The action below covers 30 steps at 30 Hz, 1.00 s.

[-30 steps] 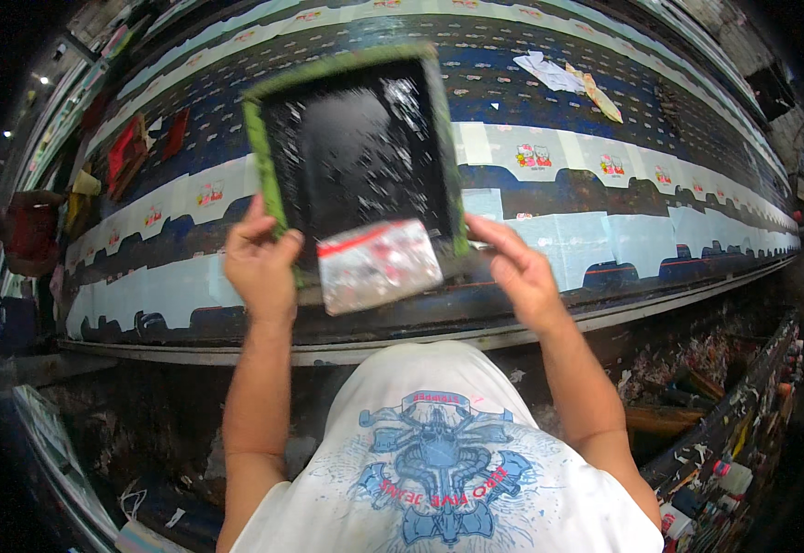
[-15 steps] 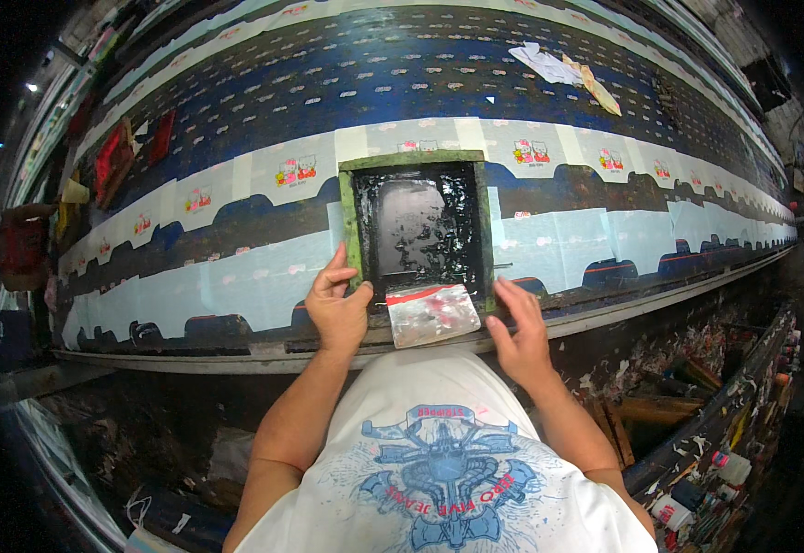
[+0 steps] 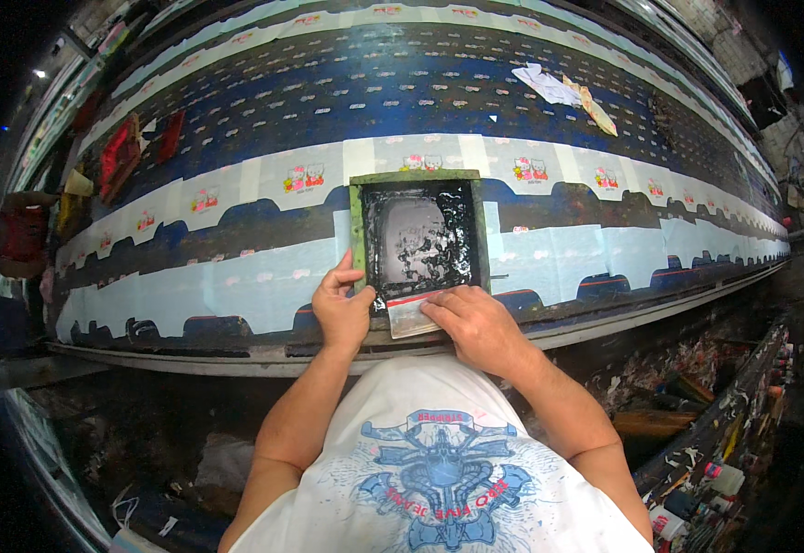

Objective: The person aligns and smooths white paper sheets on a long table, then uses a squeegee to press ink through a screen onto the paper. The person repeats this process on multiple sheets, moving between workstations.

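Observation:
A green-edged screen printing frame (image 3: 358, 226) lies on the long table in front of me, over a light blue cut piece. Dark, wet-looking ink (image 3: 462, 235) coats its mesh around a paler middle patch. My left hand (image 3: 339, 311) grips the frame's left bar near the lower corner, thumb and fingers closed on it. At the frame's near end, my right hand (image 3: 478, 324) is closed over the right part of a squeegee (image 3: 407, 320), a flat greyish blade with a red strip along its upper edge. The hand hides the squeegee's right half.
Light blue cut pieces (image 3: 259, 286) run along the table's near side. Behind them lies a row of pieces printed with cartoon figures (image 3: 305, 177). Red frames (image 3: 121, 157) sit far left, crumpled cloth (image 3: 549, 85) far right. Bottles (image 3: 723, 479) and clutter lie below the metal table edge (image 3: 236, 367).
My right hand has moved left from beside the frame's right corner and taken hold of the squeegee. My left hand stays on the frame. The view has shifted slightly.

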### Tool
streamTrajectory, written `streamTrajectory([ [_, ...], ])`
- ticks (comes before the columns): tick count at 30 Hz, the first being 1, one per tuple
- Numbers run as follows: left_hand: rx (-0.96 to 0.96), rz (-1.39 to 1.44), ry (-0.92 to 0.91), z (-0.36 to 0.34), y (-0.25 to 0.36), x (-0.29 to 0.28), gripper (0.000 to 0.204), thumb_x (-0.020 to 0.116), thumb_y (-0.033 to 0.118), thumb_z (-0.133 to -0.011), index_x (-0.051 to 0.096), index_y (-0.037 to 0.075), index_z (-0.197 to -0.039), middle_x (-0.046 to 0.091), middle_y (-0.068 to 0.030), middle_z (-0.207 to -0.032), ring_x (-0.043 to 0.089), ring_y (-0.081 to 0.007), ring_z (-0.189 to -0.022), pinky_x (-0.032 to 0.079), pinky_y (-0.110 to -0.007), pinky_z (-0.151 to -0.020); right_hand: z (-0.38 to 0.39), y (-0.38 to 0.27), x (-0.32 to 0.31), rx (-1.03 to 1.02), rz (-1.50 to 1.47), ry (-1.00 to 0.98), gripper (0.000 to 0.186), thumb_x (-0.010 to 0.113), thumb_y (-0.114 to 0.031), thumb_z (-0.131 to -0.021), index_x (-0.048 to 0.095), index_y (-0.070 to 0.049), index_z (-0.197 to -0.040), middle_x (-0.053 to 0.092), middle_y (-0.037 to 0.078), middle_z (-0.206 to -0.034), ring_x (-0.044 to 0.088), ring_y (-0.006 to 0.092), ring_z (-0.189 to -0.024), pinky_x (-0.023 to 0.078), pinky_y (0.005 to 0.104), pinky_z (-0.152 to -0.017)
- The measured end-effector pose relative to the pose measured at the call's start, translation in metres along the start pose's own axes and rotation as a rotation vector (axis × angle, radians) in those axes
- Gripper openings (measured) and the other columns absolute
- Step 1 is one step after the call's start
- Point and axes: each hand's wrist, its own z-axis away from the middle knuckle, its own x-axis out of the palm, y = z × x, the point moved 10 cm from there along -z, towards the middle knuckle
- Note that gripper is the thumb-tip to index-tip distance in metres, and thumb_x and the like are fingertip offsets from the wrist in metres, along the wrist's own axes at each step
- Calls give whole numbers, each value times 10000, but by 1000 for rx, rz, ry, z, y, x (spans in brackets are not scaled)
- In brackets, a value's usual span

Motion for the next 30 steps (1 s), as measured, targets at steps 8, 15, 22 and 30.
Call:
streamTrajectory([
  [8,-44,14,12,1,6,2,253,694,-182,-788,658,-31,-987,497,-356,-1599,555,-349,-1468,461,-392,-1181,-13,29,-9,133,-84,-73,509,670,104,-765,710,-10,-1259,743,168,-1153,678,376,-1083,556,467,-958],
  [15,-88,-32,32,0,3,-4,211,699,-172,-786,672,-28,-938,511,-351,-1589,524,-359,-1500,459,-411,-1189,-9,18,3,127,-75,-121,503,675,95,-757,721,-9,-1247,714,164,-1180,659,377,-1131,523,476,-993],
  [22,-35,-23,10,0,-3,1,210,720,-144,-783,691,-7,-939,543,-331,-1571,576,-356,-1449,469,-416,-1180,-18,28,-11,143,-69,-75,524,671,112,-734,727,6,-1244,722,170,-1151,674,383,-1101,554,482,-957],
  [30,25,-109,47,-1,-5,-8,162,735,-107,-781,708,5,-895,599,-316,-1521,617,-329,-1396,482,-386,-1132,-19,32,-4,104,-137,-249,455,666,78,-808,723,-29,-1246,721,181,-1114,673,400,-1085,548,492,-951],
])
